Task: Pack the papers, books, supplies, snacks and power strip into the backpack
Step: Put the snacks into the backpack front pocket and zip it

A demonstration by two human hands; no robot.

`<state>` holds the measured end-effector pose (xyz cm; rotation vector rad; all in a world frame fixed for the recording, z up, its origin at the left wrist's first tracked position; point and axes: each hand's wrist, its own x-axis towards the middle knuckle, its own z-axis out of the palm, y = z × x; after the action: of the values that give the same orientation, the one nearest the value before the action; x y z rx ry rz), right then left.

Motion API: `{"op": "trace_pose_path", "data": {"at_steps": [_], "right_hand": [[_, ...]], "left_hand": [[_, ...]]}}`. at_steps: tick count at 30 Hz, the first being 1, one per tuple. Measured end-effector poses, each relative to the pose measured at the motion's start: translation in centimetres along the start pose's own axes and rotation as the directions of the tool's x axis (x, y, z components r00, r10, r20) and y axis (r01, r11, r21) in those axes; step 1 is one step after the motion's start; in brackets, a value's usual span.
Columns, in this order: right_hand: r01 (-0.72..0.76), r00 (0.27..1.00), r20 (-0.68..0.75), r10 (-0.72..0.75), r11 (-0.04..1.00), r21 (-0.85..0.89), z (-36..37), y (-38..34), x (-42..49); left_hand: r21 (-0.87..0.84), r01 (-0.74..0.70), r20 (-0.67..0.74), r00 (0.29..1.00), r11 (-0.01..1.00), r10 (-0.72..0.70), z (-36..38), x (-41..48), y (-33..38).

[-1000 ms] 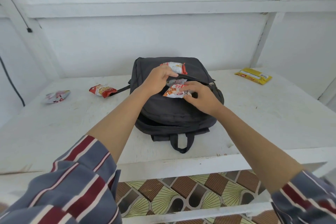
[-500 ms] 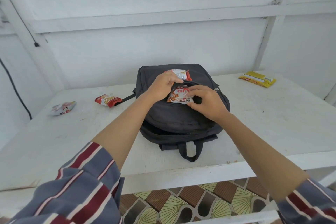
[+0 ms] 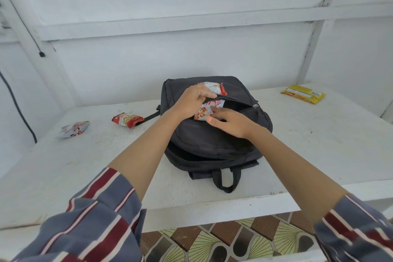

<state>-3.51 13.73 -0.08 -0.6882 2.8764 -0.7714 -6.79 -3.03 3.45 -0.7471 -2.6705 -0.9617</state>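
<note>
Right fingers (image 3: 217, 111) now flat on packet (image 3: 211, 106)

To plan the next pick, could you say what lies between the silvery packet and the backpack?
Head view: one red snack packet lies there on the white table.

snack packet (image 3: 207, 112) and right hand (image 3: 231, 122) fill backpack (image 3: 212, 142) pocket mouth, open tabletop (image 3: 314, 134) rightward

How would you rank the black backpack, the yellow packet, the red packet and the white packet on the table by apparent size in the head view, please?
1. black backpack, by far.
2. yellow packet.
3. red packet and white packet look about alike; I would not rank them.
</note>
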Motion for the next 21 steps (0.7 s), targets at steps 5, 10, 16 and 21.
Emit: {"op": "trace_pose_path", "data": {"at_steps": [5,10,16,21], "right_hand": [[-0.051,0.998,0.029,0.050,0.997,0.052,-0.7,-0.7,1.7],[-0.055,0.998,0.039,0.052,0.996,0.064,-1.0,-0.4,2.0],[0.000,1.000,-0.016,0.003,0.980,0.197,-1.5,0.1,0.0],[0.037,0.997,-0.081,-0.011,0.944,0.327,-3.6,0.1,-1.0]], "left_hand": [[-0.035,0.012,0.002,1.000,0.999,-0.012,-0.4,-0.1,0.4],[-0.056,0.022,0.024,0.999,0.998,-0.021,-0.8,-0.3,0.8],[-0.093,0.065,0.076,0.995,0.994,-0.058,-0.7,-0.6,0.3],[-0.118,0.130,0.132,0.985,0.985,-0.114,-0.7,-0.8,-0.3]]}}
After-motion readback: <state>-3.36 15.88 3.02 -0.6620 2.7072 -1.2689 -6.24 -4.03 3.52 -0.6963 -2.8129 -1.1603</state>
